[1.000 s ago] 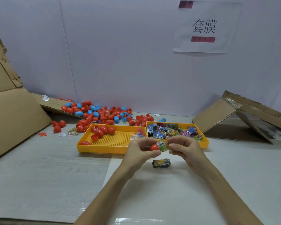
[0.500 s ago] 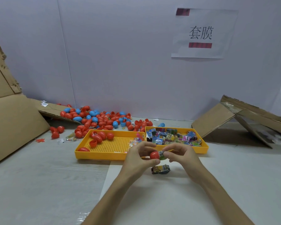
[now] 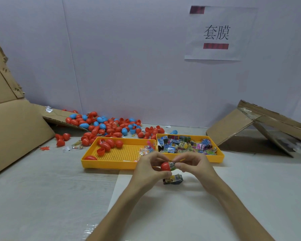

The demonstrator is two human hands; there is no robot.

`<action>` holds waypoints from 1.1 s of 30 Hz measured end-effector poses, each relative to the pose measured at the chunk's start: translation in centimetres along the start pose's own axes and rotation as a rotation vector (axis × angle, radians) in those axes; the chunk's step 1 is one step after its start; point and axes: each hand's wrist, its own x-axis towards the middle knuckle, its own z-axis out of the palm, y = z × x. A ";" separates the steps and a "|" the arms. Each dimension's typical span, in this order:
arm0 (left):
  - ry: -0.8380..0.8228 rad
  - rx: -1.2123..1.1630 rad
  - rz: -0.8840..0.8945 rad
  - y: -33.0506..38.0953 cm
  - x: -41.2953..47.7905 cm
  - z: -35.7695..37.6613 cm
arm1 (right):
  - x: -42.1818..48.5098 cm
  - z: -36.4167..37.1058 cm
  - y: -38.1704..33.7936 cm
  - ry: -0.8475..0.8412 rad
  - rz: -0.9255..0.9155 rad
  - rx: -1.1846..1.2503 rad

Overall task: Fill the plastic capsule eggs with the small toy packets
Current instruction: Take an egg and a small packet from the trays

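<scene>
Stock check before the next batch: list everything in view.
Loose eggs: many, red and blue, heaped by the wall.
Left tray: one, yellow, holds few red eggs.
Right tray: one, yellow, beside it.
Toy packets: many, multicoloured, in right tray.
Spare packet: one, dark, table, below hands.
Cardboard: several, brown, both sides.
Sign: one, white, wall.
Held egg: one, red, between hands.
Left hand: one, grips held egg.
Right hand: one, pinches held packet at egg's mouth.

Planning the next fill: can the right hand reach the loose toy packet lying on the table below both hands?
Probably yes. The loose packet lies just beneath the right hand, uncovered; but that hand now pinches a second packet at the red egg half.
</scene>
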 end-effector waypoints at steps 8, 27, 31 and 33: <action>-0.013 -0.002 0.030 0.0 -0.1 0.0 | -0.1 0.1 0.0 -0.016 -0.002 -0.026; 0.087 0.102 0.119 0.0 -0.1 0.0 | -0.2 0.3 -0.6 0.050 -0.014 -0.026; 0.090 0.107 0.132 0.2 -0.1 0.1 | -0.1 0.3 -0.7 0.066 -0.009 -0.027; 0.090 0.114 0.140 0.1 -0.1 0.1 | -0.1 0.3 -0.6 0.068 -0.006 -0.031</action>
